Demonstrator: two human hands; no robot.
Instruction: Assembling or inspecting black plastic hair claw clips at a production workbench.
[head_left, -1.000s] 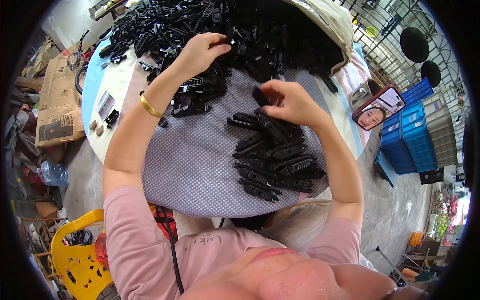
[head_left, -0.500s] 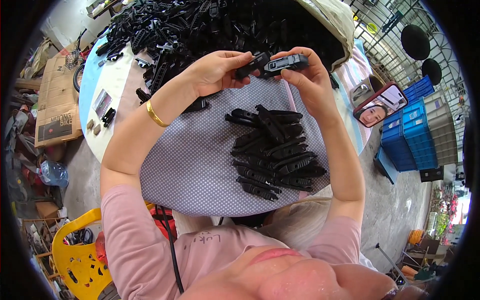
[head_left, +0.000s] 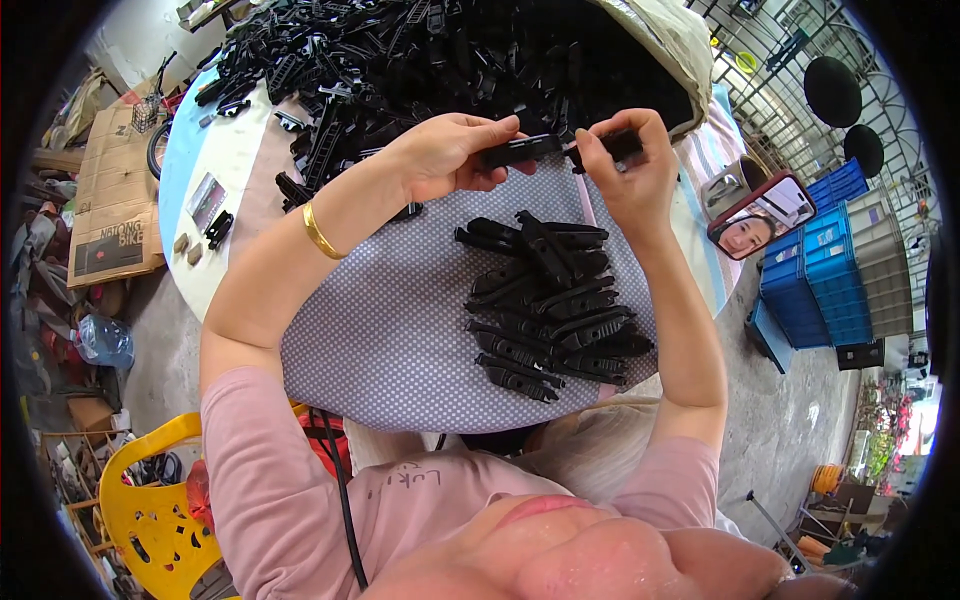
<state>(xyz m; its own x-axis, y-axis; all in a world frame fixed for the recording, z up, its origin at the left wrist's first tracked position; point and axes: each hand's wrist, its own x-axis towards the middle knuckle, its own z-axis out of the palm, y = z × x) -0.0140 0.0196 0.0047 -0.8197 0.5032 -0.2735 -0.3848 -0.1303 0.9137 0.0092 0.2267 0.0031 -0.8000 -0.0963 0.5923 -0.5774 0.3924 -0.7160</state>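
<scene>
Above the far part of the dotted cloth, my left hand (head_left: 450,155) is closed on a long black plastic part (head_left: 525,150) between thumb and fingers. My right hand (head_left: 635,180) pinches another black plastic part (head_left: 618,148), its thumb and fingertips close to the near end of the first one. Whether the two parts touch is hard to make out. Nearer to me on the cloth lies a stacked pile of slim black plastic parts (head_left: 550,310) with ribbed sides. A large loose heap of black plastic pieces (head_left: 340,60) covers the far side of the table.
A pale sack (head_left: 680,50) borders the heap. On the right table edge, a phone (head_left: 765,215) leans against a metal cup (head_left: 728,180). Blue crates (head_left: 825,270) stand right of the table; a yellow chair (head_left: 150,510) and a cardboard box (head_left: 115,190) are on the left.
Both parts have turned in my hands; the light inner face of the right one no longer shows. My right hand has shifted slightly right, and the left-hand part now lies more level.
</scene>
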